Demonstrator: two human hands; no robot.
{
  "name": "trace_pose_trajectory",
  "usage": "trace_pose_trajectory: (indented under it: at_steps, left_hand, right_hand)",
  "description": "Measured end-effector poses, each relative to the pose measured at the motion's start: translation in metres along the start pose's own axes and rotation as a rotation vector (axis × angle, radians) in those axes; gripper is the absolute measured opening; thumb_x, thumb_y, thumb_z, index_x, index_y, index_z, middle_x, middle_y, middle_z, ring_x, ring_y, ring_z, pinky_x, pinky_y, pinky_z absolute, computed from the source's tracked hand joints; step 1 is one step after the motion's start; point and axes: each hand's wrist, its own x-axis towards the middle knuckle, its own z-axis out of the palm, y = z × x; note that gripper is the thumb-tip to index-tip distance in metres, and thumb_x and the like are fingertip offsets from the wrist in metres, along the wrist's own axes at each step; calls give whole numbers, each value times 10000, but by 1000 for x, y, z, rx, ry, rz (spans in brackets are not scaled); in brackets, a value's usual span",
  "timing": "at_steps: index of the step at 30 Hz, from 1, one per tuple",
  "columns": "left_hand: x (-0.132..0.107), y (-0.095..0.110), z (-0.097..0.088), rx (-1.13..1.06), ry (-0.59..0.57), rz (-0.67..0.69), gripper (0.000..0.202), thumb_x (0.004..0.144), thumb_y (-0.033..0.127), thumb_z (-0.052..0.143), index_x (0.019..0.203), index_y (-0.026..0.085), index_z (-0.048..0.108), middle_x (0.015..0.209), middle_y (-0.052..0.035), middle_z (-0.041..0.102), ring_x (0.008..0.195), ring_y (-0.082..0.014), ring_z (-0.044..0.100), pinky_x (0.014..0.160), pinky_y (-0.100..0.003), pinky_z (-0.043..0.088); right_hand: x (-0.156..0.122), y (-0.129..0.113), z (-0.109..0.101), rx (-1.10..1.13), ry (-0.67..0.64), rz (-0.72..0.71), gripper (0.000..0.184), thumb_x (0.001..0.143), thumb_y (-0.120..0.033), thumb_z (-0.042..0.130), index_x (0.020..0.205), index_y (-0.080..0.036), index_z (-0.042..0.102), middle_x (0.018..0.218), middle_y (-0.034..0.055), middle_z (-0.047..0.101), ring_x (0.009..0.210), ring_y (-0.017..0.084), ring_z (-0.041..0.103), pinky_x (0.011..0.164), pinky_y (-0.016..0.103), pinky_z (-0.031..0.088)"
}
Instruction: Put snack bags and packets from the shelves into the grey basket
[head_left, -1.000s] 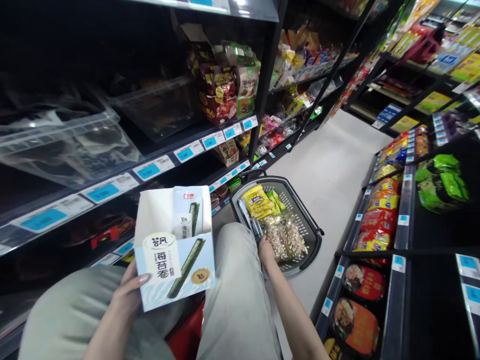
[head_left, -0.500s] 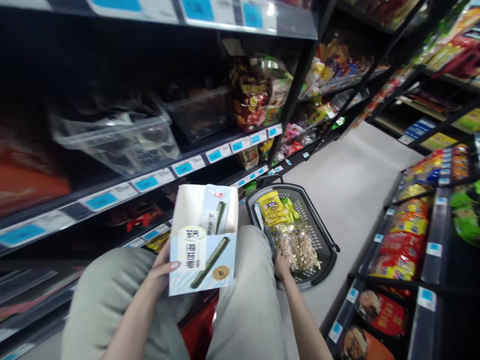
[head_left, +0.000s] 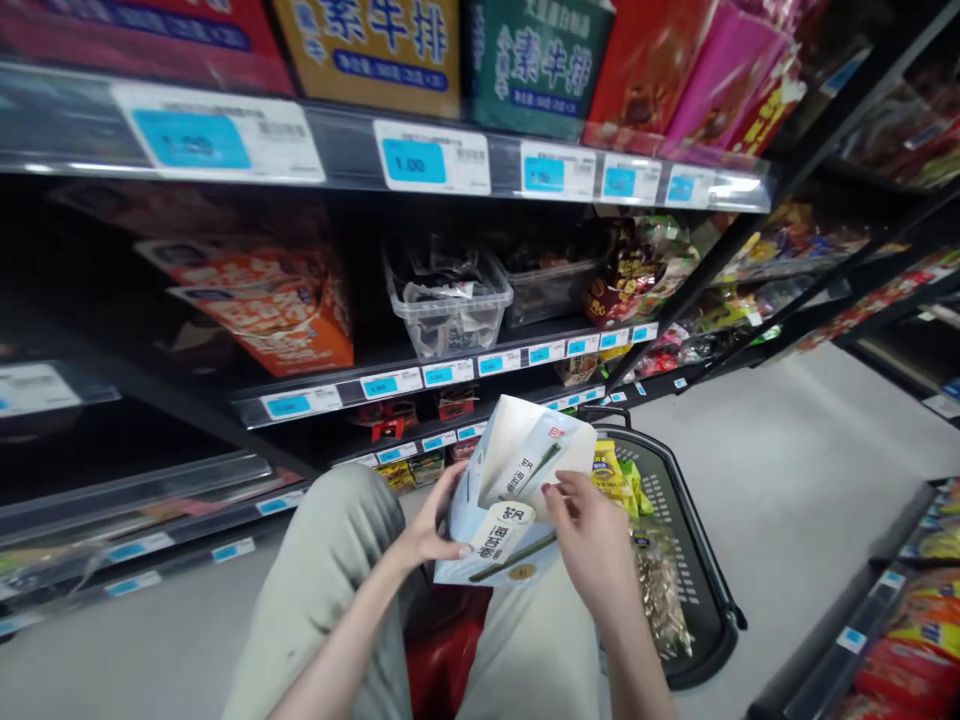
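My left hand [head_left: 431, 530] grips the left side of an open pale blue and white seaweed snack box [head_left: 504, 520], held tilted above my knees. One thin white snack packet [head_left: 534, 462] stands inside the box. My right hand [head_left: 592, 540] is at the box's open top, its fingertips pinched at the front wall beside the packet. Whether they hold the packet itself I cannot make out. Just behind my right hand a dark plastic shopping basket [head_left: 697, 560] sits on the floor with yellow, green and clear snack bags in it.
Black store shelves [head_left: 420, 385] with blue price tags run along the left, carrying an orange display box [head_left: 277, 310], clear bins [head_left: 446, 300] and snack bags. Another shelf unit [head_left: 892, 620] stands at the lower right. A grey aisle floor [head_left: 810, 450] lies between. Something red [head_left: 442, 655] sits between my legs.
My right hand has left the basket and come up to the top of the box. The box has tilted to the right. The view has swung up and left along the shelves.
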Motion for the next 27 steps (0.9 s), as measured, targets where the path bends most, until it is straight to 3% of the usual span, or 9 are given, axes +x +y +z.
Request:
trace_pose_trajectory:
  at_steps: [4,6,11,15,21,24,27]
  left_hand:
    - [-7,18,10,329,62,121,949,590,390,755,1373,229,244,1406,-157,294,1318,-385,285,1098,-579,192]
    - [-10,27,15,524,105,161,906,578,319,739,1348,241,267,1337,-143,333,1265,-372,341,1062,-577,266]
    - [-11,36,19,737,232,186,879,534,214,724,1301,251,296,1224,-109,392,1163,-322,423,988,-519,388]
    - [-8,32,13,724,288,190,891,548,230,723,1321,234,279,1257,-122,386,1188,-327,407,1005,-521,380]
    - [-7,30,10,661,276,174,884,575,264,722,1333,204,273,1283,-149,384,1203,-345,398,1008,-547,363]
    - [-7,28,7,659,274,181,878,598,295,720,1348,194,275,1297,-158,383,1208,-348,399,1005,-549,362]
    - [-6,24,0,641,322,208,873,611,352,732,1345,173,294,1288,-167,402,1201,-352,412,1012,-549,355]
  right_hand:
    - [36,-25,21,-348,-64,88,407,799,-563,531,761,-171,634,754,112,698,789,259,661,655,296,434]
    - [50,-27,26,-303,-127,118,402,776,-569,545,699,-180,605,715,107,693,796,258,661,650,285,429]
    - [60,-25,32,-61,-135,113,207,773,-351,551,866,-170,590,734,58,704,705,200,663,633,250,432]
    - [57,-19,29,-64,109,103,236,778,-373,513,754,-157,605,724,89,693,717,238,654,671,297,438]
    - [60,-19,3,579,408,-141,386,693,-448,654,888,-115,659,857,78,688,791,208,623,716,312,490]
    - [58,-26,-30,738,617,-256,348,703,-395,673,941,-143,642,897,52,656,797,171,608,720,311,500]
    - [52,-19,-81,729,827,-434,305,719,-369,653,950,-174,612,872,25,613,789,150,594,755,319,496]
